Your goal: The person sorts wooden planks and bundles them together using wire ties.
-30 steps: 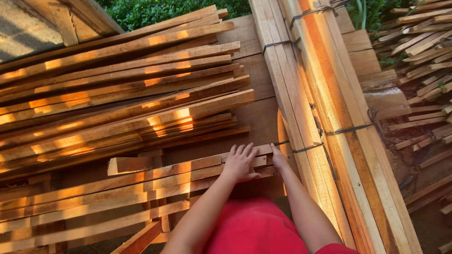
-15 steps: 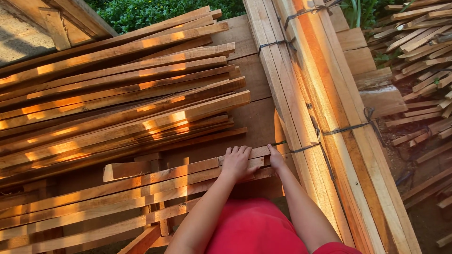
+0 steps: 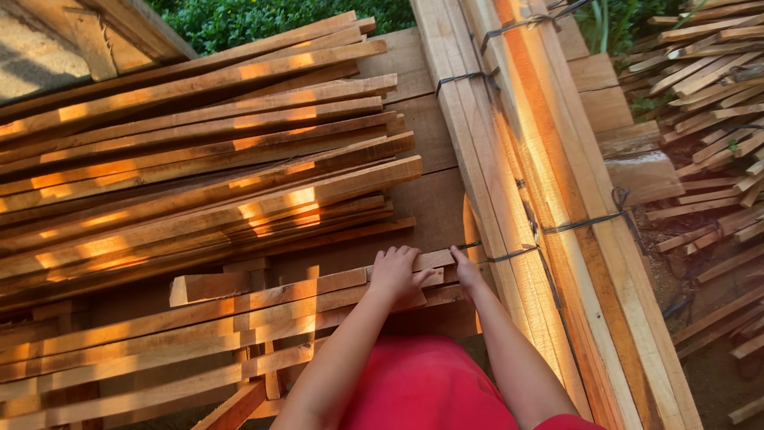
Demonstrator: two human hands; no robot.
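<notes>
Wooden slats under both your hands, at the near edge of the stacks.

Your left hand (image 3: 395, 275) lies palm down on the right ends of the slats (image 3: 239, 314), fingers curled over the top one, pressing rather than clenching. Your right hand (image 3: 466, 267) touches the same ends from the right; whether it grips anything you cannot tell. These slats run long axis left to right, rising slightly toward the right, their cut ends pointing at the bundle (image 3: 517, 199). That bundle of pale long boards runs from far to near, tied at intervals with dark bands (image 3: 585, 219). Beyond your hands a bigger pile (image 3: 199, 159) of loose reddish slats lies roughly parallel to yours. More slats (image 3: 716, 95) are scattered at far right. Your red clothing (image 3: 434, 382) fills the bottom.
</notes>
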